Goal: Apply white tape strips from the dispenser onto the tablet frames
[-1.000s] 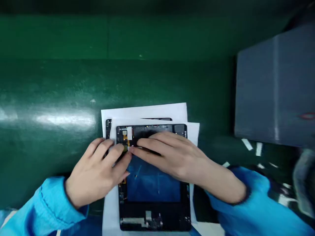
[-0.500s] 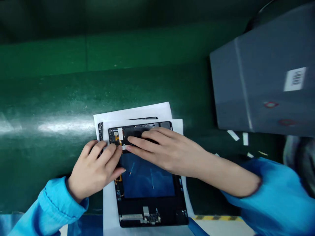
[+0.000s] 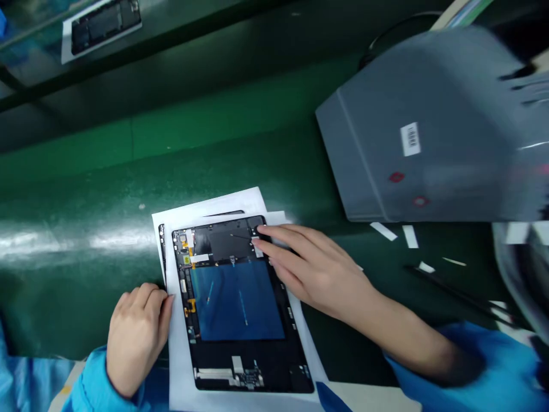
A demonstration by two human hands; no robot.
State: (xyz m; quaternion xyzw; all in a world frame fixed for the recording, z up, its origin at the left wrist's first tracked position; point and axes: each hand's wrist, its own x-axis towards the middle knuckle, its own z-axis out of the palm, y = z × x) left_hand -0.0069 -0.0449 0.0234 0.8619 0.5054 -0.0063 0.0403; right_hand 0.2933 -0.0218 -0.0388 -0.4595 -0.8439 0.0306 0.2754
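An opened tablet housing (image 3: 240,361) lies on stacked white paper sheets (image 3: 206,203) on the green bench (image 3: 86,194); its black frame surrounds a blue film-covered panel (image 3: 235,300), with an orange flex cable (image 3: 190,306), white tape (image 3: 199,258) and a small circuit board (image 3: 249,377) showing; a dark edge of another piece (image 3: 162,246) peeks out beneath it. The right hand (image 3: 313,269) is open, its fingertips (image 3: 259,241) resting on the housing's upper corner without gripping; the left hand (image 3: 137,337), loosely curled and empty, sits just beside the paper; a grey box (image 3: 398,149) with a barcode label (image 3: 410,139) looms at upper right; loose white strips (image 3: 384,231) lie below it.
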